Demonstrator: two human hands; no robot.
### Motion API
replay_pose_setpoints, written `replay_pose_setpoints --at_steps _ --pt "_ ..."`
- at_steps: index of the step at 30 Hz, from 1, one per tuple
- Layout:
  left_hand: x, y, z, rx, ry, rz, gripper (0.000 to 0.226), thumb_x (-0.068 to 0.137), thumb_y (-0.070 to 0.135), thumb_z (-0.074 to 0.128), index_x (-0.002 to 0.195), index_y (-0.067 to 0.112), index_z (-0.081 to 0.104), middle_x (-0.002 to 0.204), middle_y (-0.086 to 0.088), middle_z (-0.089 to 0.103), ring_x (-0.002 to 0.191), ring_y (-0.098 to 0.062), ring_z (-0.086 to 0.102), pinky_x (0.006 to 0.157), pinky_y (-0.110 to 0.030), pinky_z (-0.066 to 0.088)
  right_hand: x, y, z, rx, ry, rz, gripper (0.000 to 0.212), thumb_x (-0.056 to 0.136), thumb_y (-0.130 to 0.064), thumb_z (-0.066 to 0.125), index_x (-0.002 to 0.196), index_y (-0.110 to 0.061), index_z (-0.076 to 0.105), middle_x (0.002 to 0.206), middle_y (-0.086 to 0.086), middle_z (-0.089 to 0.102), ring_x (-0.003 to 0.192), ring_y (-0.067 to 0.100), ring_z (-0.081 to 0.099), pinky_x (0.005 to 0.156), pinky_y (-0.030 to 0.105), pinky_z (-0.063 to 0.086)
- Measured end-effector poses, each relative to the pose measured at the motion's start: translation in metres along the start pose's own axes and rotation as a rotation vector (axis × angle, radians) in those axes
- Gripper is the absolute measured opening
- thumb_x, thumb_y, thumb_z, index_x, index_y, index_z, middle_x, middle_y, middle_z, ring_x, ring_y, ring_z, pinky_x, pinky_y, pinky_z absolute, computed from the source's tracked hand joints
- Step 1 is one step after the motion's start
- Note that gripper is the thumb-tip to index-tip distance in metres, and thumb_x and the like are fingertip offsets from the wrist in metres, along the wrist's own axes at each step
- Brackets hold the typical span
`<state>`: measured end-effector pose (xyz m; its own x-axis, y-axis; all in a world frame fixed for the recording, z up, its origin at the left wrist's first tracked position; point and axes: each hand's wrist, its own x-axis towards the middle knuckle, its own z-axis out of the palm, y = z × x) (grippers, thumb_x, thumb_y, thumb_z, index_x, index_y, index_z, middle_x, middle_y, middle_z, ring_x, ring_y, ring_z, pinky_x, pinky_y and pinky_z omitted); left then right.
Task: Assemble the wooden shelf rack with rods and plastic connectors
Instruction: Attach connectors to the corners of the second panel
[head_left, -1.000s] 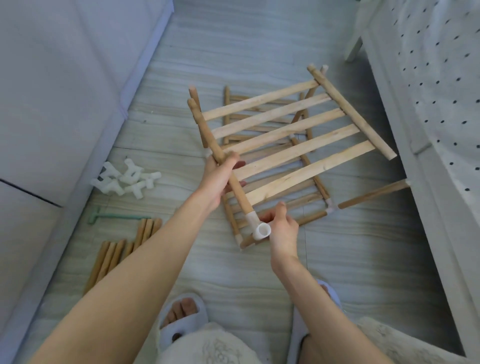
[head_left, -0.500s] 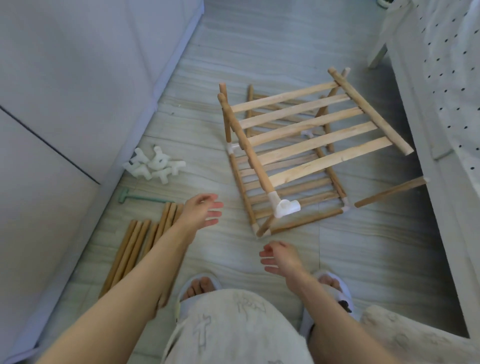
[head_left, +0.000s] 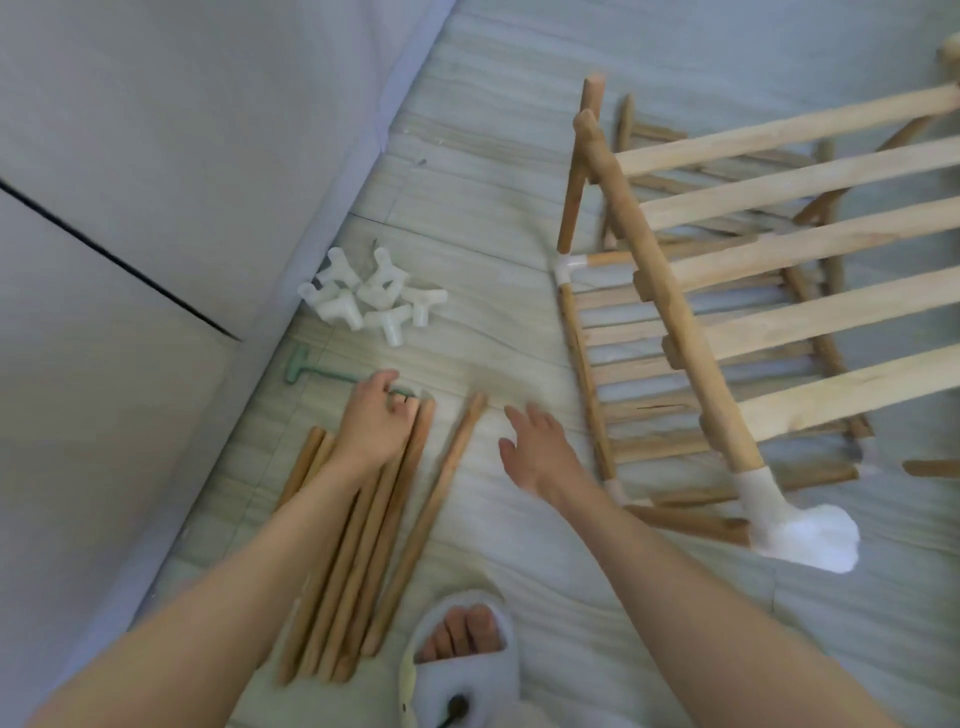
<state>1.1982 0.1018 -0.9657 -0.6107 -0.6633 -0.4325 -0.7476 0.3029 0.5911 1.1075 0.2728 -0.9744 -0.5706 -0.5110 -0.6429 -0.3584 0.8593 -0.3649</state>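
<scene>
Both bare forearms reached forward and down. The left hand (head_left: 373, 420) was lowered with fingers curled under, knuckles up. The right hand (head_left: 537, 448) hovered beside it, fingers loosely spread, gripping nothing.

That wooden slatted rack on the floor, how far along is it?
Done: two slatted wooden shelves joined by white plastic corner connectors. In hand: the left hand rests on the loose round wooden rods; the right hand hovers open. Left: those rods and a pile of white connectors.
</scene>
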Motion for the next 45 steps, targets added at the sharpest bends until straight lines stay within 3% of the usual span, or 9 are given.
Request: replay_pose_setpoints --at_steps 6,12,16,23,28,31,35,39,45 --pt "0.072 0.008 -0.005 0.367 0.098 0.239 0.057 0.091 0.007 0.049 0.144 0.009 0.029 0.145 -0.016 0.028 0.133 -0.033 0.027 0.104 -0.045 0.034 0.031 0.000 0.009 -0.194 -0.025 -0.015 0.062 0.098 -0.030 0.037 0.150 -0.027 0.004 0.157 0.001 -0.019 0.143 0.025 -0.017 0.114 0.053 0.006" --pt "0.086 0.021 0.004 0.428 0.097 0.170 0.044 0.090 0.003 0.050 0.133 0.010 0.040 0.131 -0.018 0.035 0.112 -0.038 0.042 0.086 -0.045 0.045 0.041 0.002 -0.001 -0.151 -0.122 0.006 0.061 0.098 -0.035 0.036 0.150 -0.027 0.006 0.157 0.000 -0.018 0.144 0.024 -0.015 0.117 0.048 0.007" --pt "0.080 0.025 0.002 0.314 0.056 0.146 0.049 0.083 -0.010 0.050 0.128 0.005 0.042 0.131 -0.018 0.036 0.107 -0.037 0.049 0.086 -0.041 0.044 0.041 -0.009 -0.021 0.024 -0.145 0.070 0.057 0.099 -0.035 0.034 0.149 -0.015 0.016 0.159 0.005 0.003 0.145 0.024 0.009 0.116 0.034 0.014" --pt "0.042 0.065 -0.042 -0.081 0.165 0.082 0.050 0.084 -0.001 0.055 0.132 0.004 0.043 0.135 -0.018 0.040 0.121 -0.032 0.044 0.097 -0.029 0.032 0.005 -0.063 -0.083 0.326 0.034 -0.002 0.048 0.099 -0.029 0.036 0.143 -0.010 0.031 0.144 0.010 0.039 0.128 0.025 0.041 0.098 0.025 0.032" --pt "0.010 0.128 -0.092 -0.344 0.272 0.164 0.045 0.089 0.011 0.051 0.133 0.008 0.044 0.127 -0.009 0.053 0.109 -0.020 0.050 0.082 -0.019 0.032 -0.033 -0.106 -0.161 0.682 0.207 -0.091 0.037 0.097 -0.020 0.039 0.132 -0.009 0.045 0.113 0.008 0.058 0.095 0.023 0.061 0.088 0.037 0.052" --pt "-0.007 0.172 -0.114 -0.477 0.283 0.282 0.040 0.091 0.013 0.049 0.130 0.011 0.048 0.124 -0.003 0.054 0.102 -0.017 0.053 0.090 -0.027 0.041 -0.059 -0.120 -0.210 0.789 0.321 -0.238 0.029 0.097 -0.015 0.043 0.124 -0.007 0.051 0.082 -0.003 0.055 0.067 0.013 0.060 0.070 0.029 0.053" --pt "-0.021 0.223 -0.127 -0.593 0.216 0.436 0.031 0.086 0.007 0.050 0.115 0.017 0.055 0.118 -0.010 0.061 0.107 -0.031 0.059 0.096 -0.045 0.046 -0.083 -0.122 -0.260 0.816 0.444 -0.378 0.018 0.095 -0.014 0.050 0.112 -0.011 0.057 0.078 0.000 0.058 0.063 0.009 0.058 0.058 0.019 0.049" --pt "-0.026 0.255 -0.119 -0.674 0.167 0.484 0.028 0.085 0.006 0.052 0.101 0.028 0.054 0.108 -0.009 0.064 0.094 -0.027 0.062 0.090 -0.039 0.049 -0.089 -0.111 -0.282 0.911 0.465 -0.438 0.009 0.092 -0.006 0.055 0.099 -0.007 0.060 0.073 -0.001 0.057 0.060 0.009 0.056 0.052 0.016 0.047" --pt "-0.019 0.289 -0.120 -0.710 0.002 0.468 0.021 0.092 0.011 0.048 0.088 0.023 0.065 0.084 0.002 0.066 0.063 -0.004 0.059 0.052 -0.013 0.042 -0.073 -0.087 -0.300 1.184 0.617 -0.406 0.005 0.090 -0.002 0.057 0.094 -0.003 0.056 0.074 0.005 0.057 0.058 0.013 0.056 0.055 0.017 0.050"
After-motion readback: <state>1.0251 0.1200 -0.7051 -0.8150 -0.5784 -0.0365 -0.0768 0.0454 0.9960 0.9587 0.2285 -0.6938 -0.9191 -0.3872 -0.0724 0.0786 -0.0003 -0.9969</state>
